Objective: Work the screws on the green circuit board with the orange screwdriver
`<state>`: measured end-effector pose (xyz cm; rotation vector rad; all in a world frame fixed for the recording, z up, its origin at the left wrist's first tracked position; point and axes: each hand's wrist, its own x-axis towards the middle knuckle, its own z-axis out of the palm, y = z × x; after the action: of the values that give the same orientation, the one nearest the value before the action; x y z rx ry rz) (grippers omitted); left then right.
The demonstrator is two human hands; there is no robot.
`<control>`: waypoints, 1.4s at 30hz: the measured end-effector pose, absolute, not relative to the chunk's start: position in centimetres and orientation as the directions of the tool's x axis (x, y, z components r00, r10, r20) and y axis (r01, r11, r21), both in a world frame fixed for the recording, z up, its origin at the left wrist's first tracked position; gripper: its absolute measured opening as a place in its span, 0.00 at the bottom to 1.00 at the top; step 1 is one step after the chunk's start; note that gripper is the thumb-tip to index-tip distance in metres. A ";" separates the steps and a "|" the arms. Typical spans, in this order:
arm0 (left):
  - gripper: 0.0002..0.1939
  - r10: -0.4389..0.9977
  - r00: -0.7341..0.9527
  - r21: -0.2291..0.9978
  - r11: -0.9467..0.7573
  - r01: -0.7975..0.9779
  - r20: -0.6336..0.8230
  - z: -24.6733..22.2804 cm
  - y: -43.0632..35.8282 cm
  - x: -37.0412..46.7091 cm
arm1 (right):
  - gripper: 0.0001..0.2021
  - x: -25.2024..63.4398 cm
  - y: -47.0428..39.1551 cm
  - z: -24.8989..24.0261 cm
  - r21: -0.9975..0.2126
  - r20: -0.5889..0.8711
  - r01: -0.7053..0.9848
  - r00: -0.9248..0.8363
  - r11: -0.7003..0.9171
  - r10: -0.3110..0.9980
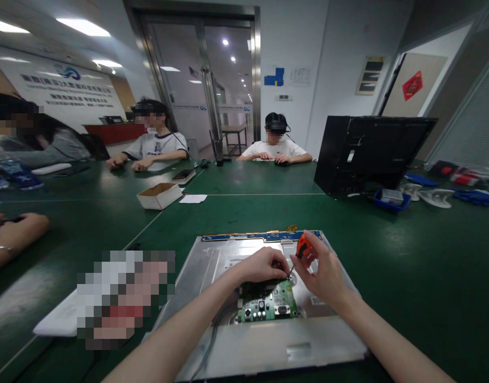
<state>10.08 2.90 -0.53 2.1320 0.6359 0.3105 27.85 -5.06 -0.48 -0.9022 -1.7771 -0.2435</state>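
Observation:
A screwdriver (303, 246) with an orange and black handle is held in my right hand (323, 270), its thin shaft slanting down to the left. The tip meets the upper right corner of a green circuit board (268, 303). Close by that tip, my left hand (266, 264) has its fingers pinched together at the board's edge; what they hold, if anything, is hidden. Under the board lies a metal display panel (264, 343), flat on the table, with a blue circuit strip (244, 238) along its far edge. Part of the board is in my hand's shadow.
A white open box (159, 197) and a paper slip (193, 199) lie farther back on the green table (244, 213). A black monitor housing (372, 151) stands at right, near a blue tray (392, 202). Blurred-out items lie left of the panel. Several people sit around.

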 end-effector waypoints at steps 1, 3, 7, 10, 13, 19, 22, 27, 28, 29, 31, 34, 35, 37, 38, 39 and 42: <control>0.06 0.545 0.838 0.805 -0.494 0.328 -0.007 -0.5 2.9 10.1 | 0.28 27.9 -5.0 -0.5 -0.245 0.881 0.681 -0.142 0.690 0.452; 0.06 0.547 0.837 0.806 -0.493 0.327 -0.006 -0.5 2.9 10.1 | 0.28 27.9 -5.0 -0.5 -0.238 0.879 0.684 -0.150 0.689 0.453; 0.06 0.547 0.837 0.807 -0.492 0.328 -0.007 -0.5 2.9 10.0 | 0.28 27.9 -5.1 -0.3 -0.248 0.874 0.670 -0.157 0.700 0.461; 0.05 0.549 0.836 0.808 -0.489 0.330 -0.009 -0.5 2.8 10.1 | 0.30 27.8 -5.3 0.0 -0.265 0.867 0.638 -0.171 0.723 0.468; 0.04 0.555 0.832 0.807 -0.487 0.334 -0.010 -0.7 2.8 10.1 | 0.31 27.8 -5.3 0.0 -0.273 0.862 0.622 -0.180 0.733 0.474; 0.05 0.555 0.832 0.796 -0.500 0.341 -0.008 -0.8 2.9 10.1 | 0.30 27.8 -5.1 -0.5 -0.291 0.867 0.644 -0.135 0.707 0.480; 0.06 0.550 0.835 0.793 -0.505 0.341 -0.009 -0.7 2.9 10.0 | 0.29 27.8 -5.0 -0.6 -0.276 0.877 0.655 -0.128 0.703 0.464; 0.06 0.551 0.835 0.789 -0.508 0.345 -0.011 -0.5 2.9 10.1 | 0.29 27.8 -5.1 -0.3 -0.283 0.866 0.660 -0.136 0.696 0.481; 0.06 0.553 0.833 0.788 -0.508 0.347 -0.011 -0.5 2.9 10.1 | 0.29 27.8 -5.1 -0.3 -0.290 0.861 0.655 -0.139 0.697 0.490; 0.06 0.555 0.832 0.788 -0.507 0.350 -0.012 -0.5 2.9 10.1 | 0.30 27.8 -5.2 -0.2 -0.297 0.856 0.648 -0.144 0.701 0.496; 0.05 0.561 0.828 0.786 -0.506 0.355 -0.014 -0.5 2.8 10.1 | 0.31 27.8 -5.3 0.0 -0.302 0.852 0.628 -0.159 0.717 0.498; 0.04 0.564 0.825 0.786 -0.503 0.360 -0.017 -0.6 2.8 10.1 | 0.32 27.8 -5.3 0.0 -0.300 0.852 0.617 -0.169 0.728 0.495; 0.04 0.565 0.825 0.786 -0.502 0.360 -0.017 -0.6 2.8 10.1 | 0.32 27.8 -5.3 0.0 -0.301 0.852 0.621 -0.166 0.724 0.496; 0.04 0.565 0.825 0.786 -0.502 0.360 -0.016 -0.7 2.8 10.1 | 0.31 27.8 -5.3 -0.2 -0.305 0.854 0.633 -0.150 0.712 0.499; 0.04 0.564 0.825 0.786 -0.503 0.360 -0.017 -0.7 2.9 10.1 | 0.30 27.8 -5.2 -0.3 -0.306 0.856 0.640 -0.139 0.705 0.498; 0.04 0.563 0.826 0.785 -0.504 0.360 -0.017 -0.7 2.9 10.1 | 0.30 27.8 -5.1 -0.4 -0.302 0.860 0.647 -0.131 0.700 0.493; 0.06 0.559 0.829 0.785 -0.507 0.357 -0.016 -0.7 2.9 10.0 | 0.28 27.9 -5.0 -0.6 -0.274 0.874 0.664 -0.130 0.696 0.468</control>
<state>10.05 2.91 -0.66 2.1551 0.6681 0.3023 27.87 -5.03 -0.56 -0.9013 -1.7741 -0.2156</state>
